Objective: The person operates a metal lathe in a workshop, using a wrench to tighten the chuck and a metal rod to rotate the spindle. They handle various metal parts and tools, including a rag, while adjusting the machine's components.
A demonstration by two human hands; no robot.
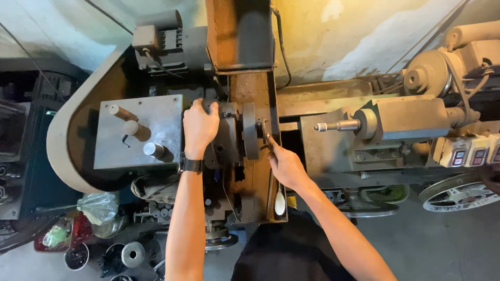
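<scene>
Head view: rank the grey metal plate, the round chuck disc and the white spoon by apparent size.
1. Grey metal plate, clearly largest.
2. Round chuck disc, seen edge-on.
3. White spoon, smallest, though it may lie nearer the camera.

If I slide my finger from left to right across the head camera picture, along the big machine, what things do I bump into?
Grey plate with three round pegs → left hand on the machine's dark block → round grey disc → right hand → pointed metal spindle → grey block behind it → switch boxes.

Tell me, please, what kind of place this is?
Probably a small metalworking shop. Both hands, left and right, work at a lathe chuck; a tailstock faces it, and metal parts lie on the concrete floor.
</scene>
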